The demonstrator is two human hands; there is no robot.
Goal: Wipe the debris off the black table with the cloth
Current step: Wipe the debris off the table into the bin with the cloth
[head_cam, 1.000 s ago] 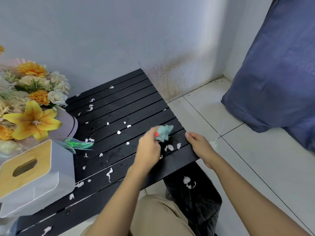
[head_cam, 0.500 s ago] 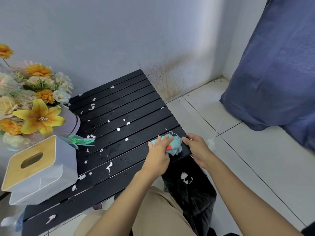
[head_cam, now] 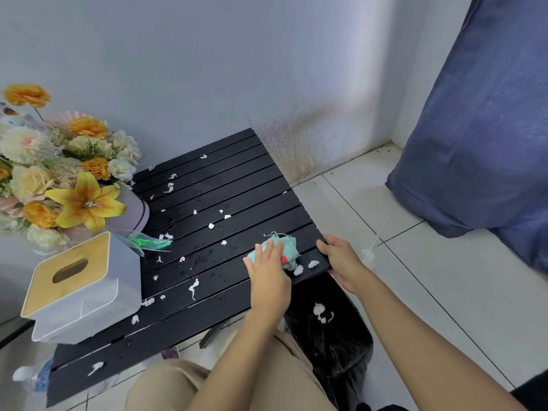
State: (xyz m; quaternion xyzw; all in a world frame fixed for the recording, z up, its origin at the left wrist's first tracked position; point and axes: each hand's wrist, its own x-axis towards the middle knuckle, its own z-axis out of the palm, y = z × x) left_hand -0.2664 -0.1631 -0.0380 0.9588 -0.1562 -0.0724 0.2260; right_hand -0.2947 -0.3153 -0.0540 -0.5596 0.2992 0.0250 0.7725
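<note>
Okay, one black-lined bin (head_cam: 341, 348) under the near right corner of the black table (head_cam: 237, 173) holds one clump of white scraps (head_cam: 321, 312); one pink round box (head_cam: 139, 212) at the table's left holds the flower bunch (head_cam: 74, 179), with one white tissue box (head_cam: 83, 289) in front of it. Debris (head_cam: 194, 287): roughly two dozen white bits across the slats, two of them just beside the one teal cloth (head_cam: 289, 250), which lies near the table's right edge. Left hand (head_cam: 268, 271) presses flat-fingered on the cloth; right hand (head_cam: 341, 259) grips the table's right edge, thumb on top.
</note>
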